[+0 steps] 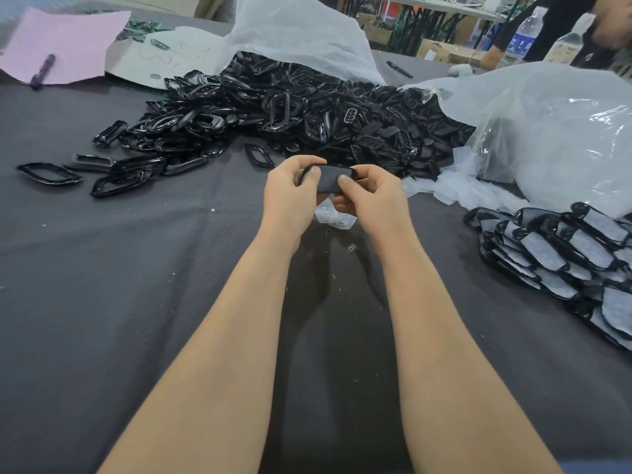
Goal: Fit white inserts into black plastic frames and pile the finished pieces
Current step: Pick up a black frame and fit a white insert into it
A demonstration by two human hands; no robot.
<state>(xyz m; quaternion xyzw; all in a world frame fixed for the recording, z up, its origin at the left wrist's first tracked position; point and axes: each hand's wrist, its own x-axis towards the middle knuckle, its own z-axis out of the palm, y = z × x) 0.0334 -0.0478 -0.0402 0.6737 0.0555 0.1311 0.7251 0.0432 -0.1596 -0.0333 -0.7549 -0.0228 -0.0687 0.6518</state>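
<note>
Both hands [328, 196] gripping black frame [333, 179], insert perhaps hidden by thumbs

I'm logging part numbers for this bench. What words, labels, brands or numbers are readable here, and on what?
Nothing reads clearly enough to quote.
White sheet: red handwritten marks, too scrawled to read.
Water bottle: blue label with white characters, too blurred.
Cardboard box: small dark mark, too small.
Black frame being held: no text visible.
</note>
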